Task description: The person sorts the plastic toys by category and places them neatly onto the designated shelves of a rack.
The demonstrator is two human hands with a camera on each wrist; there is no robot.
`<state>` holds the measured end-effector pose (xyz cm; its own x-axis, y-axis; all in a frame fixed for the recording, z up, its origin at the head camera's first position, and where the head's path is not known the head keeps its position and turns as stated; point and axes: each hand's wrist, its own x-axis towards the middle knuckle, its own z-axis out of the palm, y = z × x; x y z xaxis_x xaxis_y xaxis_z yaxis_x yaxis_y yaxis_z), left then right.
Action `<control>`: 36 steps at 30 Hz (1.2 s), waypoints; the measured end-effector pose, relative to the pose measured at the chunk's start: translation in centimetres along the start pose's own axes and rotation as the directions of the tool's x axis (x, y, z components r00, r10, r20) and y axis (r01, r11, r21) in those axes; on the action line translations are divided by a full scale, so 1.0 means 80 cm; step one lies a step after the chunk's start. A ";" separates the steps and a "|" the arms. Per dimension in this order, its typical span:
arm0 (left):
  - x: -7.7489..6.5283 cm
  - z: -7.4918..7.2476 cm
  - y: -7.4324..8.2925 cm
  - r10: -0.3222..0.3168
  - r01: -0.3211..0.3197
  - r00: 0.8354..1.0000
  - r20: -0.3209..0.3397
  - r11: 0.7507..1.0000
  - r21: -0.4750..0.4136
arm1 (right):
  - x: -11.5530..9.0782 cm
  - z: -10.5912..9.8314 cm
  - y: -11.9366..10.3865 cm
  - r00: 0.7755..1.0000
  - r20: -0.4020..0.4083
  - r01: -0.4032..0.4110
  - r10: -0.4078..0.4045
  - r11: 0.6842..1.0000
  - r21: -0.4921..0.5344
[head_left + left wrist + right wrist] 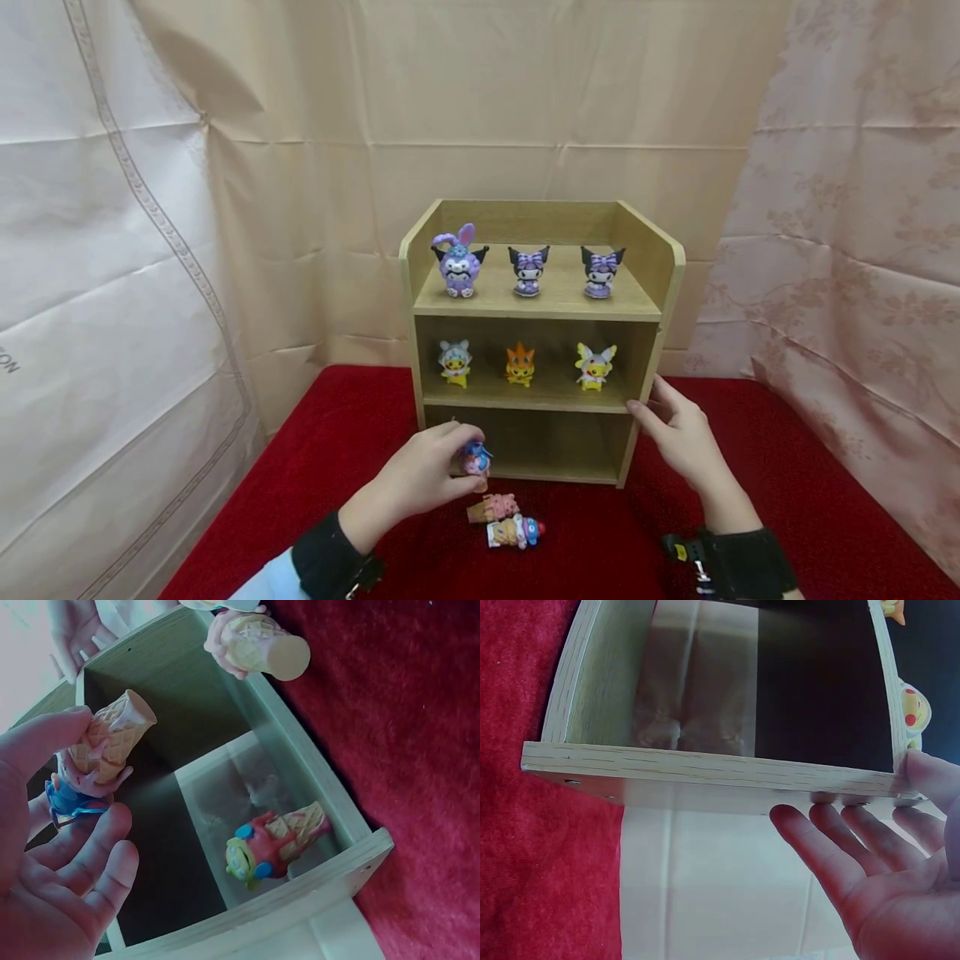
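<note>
My left hand [423, 471] pinches an ice-cream-cone figurine [476, 461] with a blue top, at the front of the wooden shelf's [542, 315] lowest level. In the left wrist view its waffle cone points upward in the picture, between thumb and fingers. Inside that lowest compartment stands a red and green cone figurine [271, 849], which my left hand hides in the head view. My right hand [686, 437] grips the shelf's right side, thumb at the front edge and fingers along the outer face. A pink cone figurine [495, 507] and a blue-headed cone figurine [516, 532] lie before the shelf.
Three purple-and-black figurines [527, 271] stand on the top level. The middle level bears a grey-hooded figurine [454, 363], an orange one [520, 364] and a yellow one [595, 367]. A red cloth [360, 417] covers the table, with curtains [487, 92] behind.
</note>
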<state>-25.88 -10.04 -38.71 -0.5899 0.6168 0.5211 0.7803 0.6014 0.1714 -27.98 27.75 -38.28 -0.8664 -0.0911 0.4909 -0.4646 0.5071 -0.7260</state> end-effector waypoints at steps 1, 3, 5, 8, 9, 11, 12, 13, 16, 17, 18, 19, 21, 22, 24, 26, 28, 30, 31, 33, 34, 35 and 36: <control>0.001 0.002 0.000 -0.005 0.005 1.000 0.006 1.000 0.001 | 0.000 0.000 0.000 1.000 0.000 0.000 0.000 1.000 -0.002; 0.002 0.006 -0.001 -0.015 0.015 1.000 0.014 1.000 0.001 | 0.000 -0.001 0.001 1.000 0.000 0.000 0.000 1.000 -0.006; 0.004 0.009 -0.001 -0.023 0.023 1.000 0.021 1.000 -0.001 | 0.000 -0.001 0.002 1.000 0.000 0.003 -0.003 1.000 -0.008; 0.008 0.014 -0.001 -0.033 0.033 0.999 0.036 0.999 0.002 | 0.000 -0.001 0.002 1.000 -0.001 0.007 -0.007 1.000 -0.016; 0.009 0.016 -0.001 -0.035 0.035 0.999 0.041 0.999 0.003 | 0.000 -0.001 0.003 1.000 -0.002 0.010 -0.010 1.000 -0.019; 0.012 0.020 -0.001 -0.039 0.039 0.998 0.050 0.999 0.005 | 0.000 -0.001 0.003 1.000 -0.002 0.010 -0.010 1.000 -0.016; 0.013 0.021 -0.001 -0.042 0.042 0.998 0.054 0.999 0.006 | 0.000 -0.001 0.002 1.000 -0.001 0.009 -0.009 1.000 -0.015; 0.015 0.023 -0.001 -0.044 0.044 0.997 0.056 0.999 0.006 | 0.000 -0.002 0.002 1.000 -0.002 0.009 -0.009 1.000 -0.014; 0.019 0.027 -0.002 -0.046 0.046 0.997 0.059 0.999 0.006 | 0.000 -0.002 0.000 1.000 -0.001 0.016 -0.016 1.000 -0.006; 0.021 0.028 -0.002 -0.047 0.046 0.997 0.059 0.999 0.008 | 0.000 -0.002 -0.001 1.000 -0.002 0.020 -0.020 1.000 -0.004; 0.022 0.030 -0.003 -0.045 0.045 0.997 0.060 0.999 0.013 | 0.000 -0.002 -0.002 1.000 -0.001 0.026 -0.026 1.000 -0.006; 0.023 0.031 -0.003 -0.042 0.041 0.997 0.061 0.999 0.019 | 0.000 -0.002 -0.002 1.000 0.000 0.031 -0.031 1.000 -0.004; 0.026 0.033 -0.004 -0.038 0.035 0.997 0.068 0.998 0.044 | 0.000 -0.002 -0.003 0.999 -0.001 0.035 -0.035 0.999 -0.003; 0.027 0.034 -0.005 -0.035 0.031 0.997 0.071 0.998 0.058 | 0.000 -0.002 -0.003 0.999 -0.001 0.035 -0.035 0.999 -0.001; 0.030 0.035 -0.005 -0.030 0.023 0.997 0.076 0.996 0.087 | 0.001 -0.002 -0.003 1.000 0.001 0.029 -0.029 1.000 0.002; 0.033 0.036 -0.007 -0.021 0.012 0.997 0.077 0.993 0.117 | 0.001 -0.001 -0.003 1.000 0.001 0.020 -0.020 1.000 0.000; 0.035 0.038 -0.008 -0.005 -0.005 0.998 0.070 0.990 0.139 | 0.001 -0.001 -0.002 1.000 0.000 0.013 -0.013 1.000 0.003; 0.038 0.039 -0.009 0.017 -0.026 0.998 0.061 0.987 0.156 | 0.001 -0.001 -0.001 1.000 0.001 0.009 -0.009 1.000 0.003; 0.040 0.039 -0.010 0.026 -0.035 0.998 0.057 0.985 0.167 | 0.001 -0.001 0.000 1.000 0.001 0.010 -0.010 1.000 0.004; 0.043 0.040 -0.011 0.040 -0.049 0.998 0.054 0.981 0.185 | 0.000 -0.001 0.001 1.000 -0.001 0.011 -0.011 1.000 0.009; 0.045 0.040 -0.011 0.044 -0.054 0.998 0.055 0.979 0.197 | 0.001 -0.001 0.001 1.000 -0.001 0.010 -0.010 1.000 0.007; 0.046 0.041 -0.012 0.044 -0.056 0.997 0.060 0.977 0.206 | 0.001 -0.001 0.002 1.000 0.000 0.013 -0.013 1.000 0.005; 0.048 0.041 -0.012 0.044 -0.058 0.997 0.068 0.974 0.218 | 0.001 -0.001 0.002 1.000 0.000 0.013 -0.013 1.000 0.004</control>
<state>-29.56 -6.62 -39.61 -0.5679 0.6755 0.4702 0.7490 0.6611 -0.0451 -28.11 27.92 -38.30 -0.8603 -0.0979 0.5003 -0.4766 0.5028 -0.7212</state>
